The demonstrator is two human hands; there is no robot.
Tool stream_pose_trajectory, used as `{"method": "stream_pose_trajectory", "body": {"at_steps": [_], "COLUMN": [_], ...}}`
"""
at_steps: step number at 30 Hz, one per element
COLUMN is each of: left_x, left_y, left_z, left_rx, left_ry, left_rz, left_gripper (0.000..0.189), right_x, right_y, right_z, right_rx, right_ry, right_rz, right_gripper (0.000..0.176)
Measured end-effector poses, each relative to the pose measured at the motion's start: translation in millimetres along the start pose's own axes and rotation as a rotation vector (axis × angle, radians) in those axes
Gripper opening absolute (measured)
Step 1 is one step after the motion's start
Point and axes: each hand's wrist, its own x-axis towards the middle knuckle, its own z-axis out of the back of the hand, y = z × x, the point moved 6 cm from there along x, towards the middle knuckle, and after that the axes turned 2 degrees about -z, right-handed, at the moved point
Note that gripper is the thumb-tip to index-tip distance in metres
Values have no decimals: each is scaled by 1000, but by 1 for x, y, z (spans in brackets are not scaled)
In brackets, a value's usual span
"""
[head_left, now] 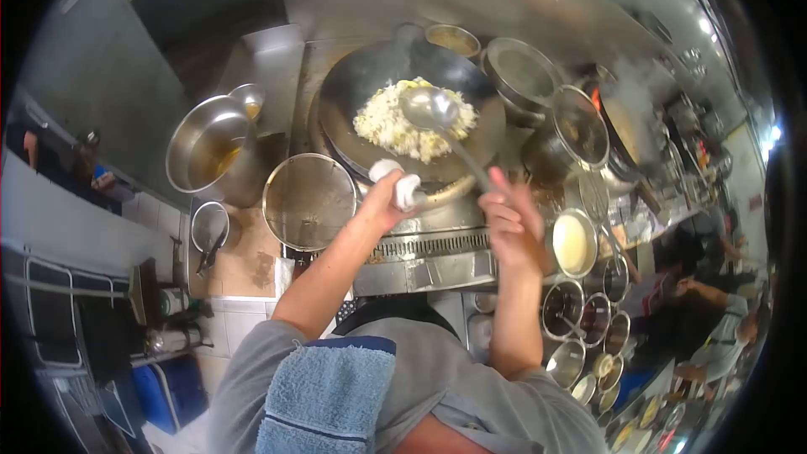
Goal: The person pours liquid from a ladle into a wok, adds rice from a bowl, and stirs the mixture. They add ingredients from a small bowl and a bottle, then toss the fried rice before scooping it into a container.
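A large dark wok (353,84) holds a heap of white and yellow food that looks like fried rice (382,122). My left hand (385,202) grips a white cloth (407,190) at the wok's near rim. In my right hand (513,223) is the handle of a metal ladle (430,108), with my fingers closed round it. The ladle's bowl rests over the food, partly hiding it. Whatever part of the wok lies under the cloth is hidden.
Left of the wok are a round strainer (309,202) and a steel pot (189,147). Pots and a second steaming pan (622,130) stand to the right, near a bowl of pale yellow liquid (574,244) and several seasoning containers (563,303). People are at far right.
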Motion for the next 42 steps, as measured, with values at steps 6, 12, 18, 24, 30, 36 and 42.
{"method": "stream_pose_trajectory", "body": {"at_steps": [6, 12, 18, 24, 30, 36, 42], "left_x": [10, 1, 8, -65, -38, -102, -48], "left_y": [7, 2, 2, 46, 4, 59, 49], "left_z": [-4, -7, 7, -19, -11, 7, 0], "left_rx": [-97, -52, -22, 86, 65, 125, 123], "left_ry": [129, 13, 9, -151, -141, -12, -32], "left_rz": [-37, -54, 12, -193, -145, -194, -170], "left_gripper": [12, 19, 22, 34, 20, 20, 22], "right_x": [62, 242, 254, 232, 157, 151, 163], "right_y": [68, 99, 72, 89, 33, 39, 19], "right_z": [-100, -243, -183, -167, -173, -219, -199], "right_rx": [-1498, -1225, -1258, -1179, -1463, -1260, -1511], "right_ry": [-7, 249, 16, -153, -107, -73, -267], "right_rz": [1344, 890, 737, 1044, 1222, 928, 1426], "right_gripper": [31, 18, 22, 22, 18, 19, 22]}}
